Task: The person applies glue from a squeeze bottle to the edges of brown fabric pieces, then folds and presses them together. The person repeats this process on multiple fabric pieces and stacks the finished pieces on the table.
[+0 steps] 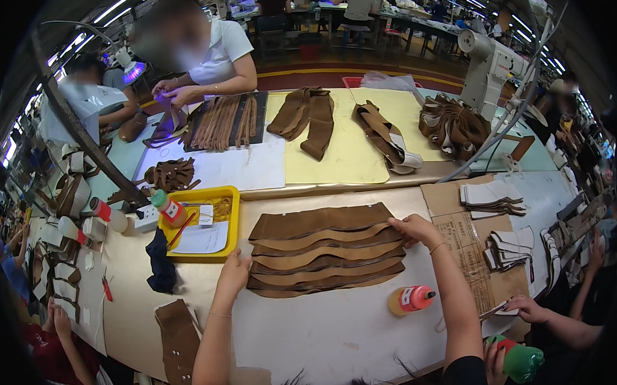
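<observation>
Several brown leather strips (325,250) lie overlapped in a fanned stack on a white sheet (308,337) in front of me. My left hand (237,268) is closed at the stack's left edge, its fingertips partly hidden. At the right end of the upper strips, my right hand (413,229) pinches a strip edge between thumb and fingers. The strips bow in gentle waves between both hands. A squeeze bottle (411,299) with a red top and yellowish contents is next to my right forearm.
To the left are a yellow tray (235,226) with a bottle and papers, a dark blue cloth (160,264) and brown leather pieces (177,339). Cardboard (462,244) with stacked pieces lies right. A co-worker's hand (495,360) there holds a green bottle (524,362). Another person works across the table.
</observation>
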Available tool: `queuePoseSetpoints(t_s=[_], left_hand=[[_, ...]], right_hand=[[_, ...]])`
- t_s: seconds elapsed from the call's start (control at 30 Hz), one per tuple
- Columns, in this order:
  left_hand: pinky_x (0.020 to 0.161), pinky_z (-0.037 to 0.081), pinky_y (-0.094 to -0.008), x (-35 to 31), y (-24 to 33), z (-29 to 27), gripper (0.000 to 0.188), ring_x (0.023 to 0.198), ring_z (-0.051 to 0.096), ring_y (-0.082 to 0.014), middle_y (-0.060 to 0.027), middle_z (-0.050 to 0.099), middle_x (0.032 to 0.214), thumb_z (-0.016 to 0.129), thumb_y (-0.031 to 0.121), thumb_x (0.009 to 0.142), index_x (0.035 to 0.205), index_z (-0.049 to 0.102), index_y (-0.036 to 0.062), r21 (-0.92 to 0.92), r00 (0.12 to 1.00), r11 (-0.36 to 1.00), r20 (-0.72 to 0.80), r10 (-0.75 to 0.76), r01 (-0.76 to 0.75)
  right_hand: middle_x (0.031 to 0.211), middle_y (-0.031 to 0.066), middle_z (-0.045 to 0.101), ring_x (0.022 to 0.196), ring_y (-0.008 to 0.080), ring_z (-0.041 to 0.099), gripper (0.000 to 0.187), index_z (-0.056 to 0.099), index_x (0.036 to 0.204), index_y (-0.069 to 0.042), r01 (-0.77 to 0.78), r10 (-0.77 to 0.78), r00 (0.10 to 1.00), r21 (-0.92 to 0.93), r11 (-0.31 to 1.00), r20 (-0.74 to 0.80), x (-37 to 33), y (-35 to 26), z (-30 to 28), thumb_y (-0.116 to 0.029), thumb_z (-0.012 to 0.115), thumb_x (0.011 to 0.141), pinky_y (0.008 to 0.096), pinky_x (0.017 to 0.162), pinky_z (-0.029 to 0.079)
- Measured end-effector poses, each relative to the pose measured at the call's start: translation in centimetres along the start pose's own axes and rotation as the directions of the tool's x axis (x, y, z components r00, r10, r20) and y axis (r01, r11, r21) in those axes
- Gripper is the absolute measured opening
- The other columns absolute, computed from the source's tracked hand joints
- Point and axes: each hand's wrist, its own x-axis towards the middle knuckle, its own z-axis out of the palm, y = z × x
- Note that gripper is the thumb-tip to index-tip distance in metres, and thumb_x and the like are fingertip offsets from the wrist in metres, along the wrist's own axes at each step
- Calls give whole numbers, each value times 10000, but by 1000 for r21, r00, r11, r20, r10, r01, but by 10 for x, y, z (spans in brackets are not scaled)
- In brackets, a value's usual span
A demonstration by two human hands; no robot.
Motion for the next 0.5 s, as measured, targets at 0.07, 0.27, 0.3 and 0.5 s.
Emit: queuePoseSetpoints(t_s=[0.07,0.27,0.3,0.5], left_hand=[[662,461,-293,-2,1,-1,403,732,583,-193,-125,617,862,490,282,912,1125,498,-59,-142,988,979,80,-133,143],[555,439,-269,8,20,-5,389,601,530,-127,-47,584,753,440,375,932,958,563,7,-245,928,913,270,-258,325],[560,442,-275,6,26,-4,401,600,530,-134,-47,578,748,437,388,932,957,562,8,-241,920,912,297,-257,333],[573,452,-289,27,20,6,406,606,536,-162,-47,596,802,448,403,927,979,567,18,-317,910,862,262,-322,396]], right_hand=[[749,129,625,515,169,595,606,623,867,90,23,-23,1000,-7,1000,4,0,2,1,-511,609,788,273,474,521],[862,89,640,721,176,626,563,627,979,30,58,-46,995,-145,988,85,-6,-4,6,-506,591,809,292,626,529],[866,87,640,740,176,626,563,618,999,29,64,-51,994,-139,988,93,-8,-6,7,-502,582,816,289,636,529],[898,95,634,721,173,608,569,568,1080,37,31,-37,996,78,996,78,-8,1,13,-484,519,857,280,594,501]])
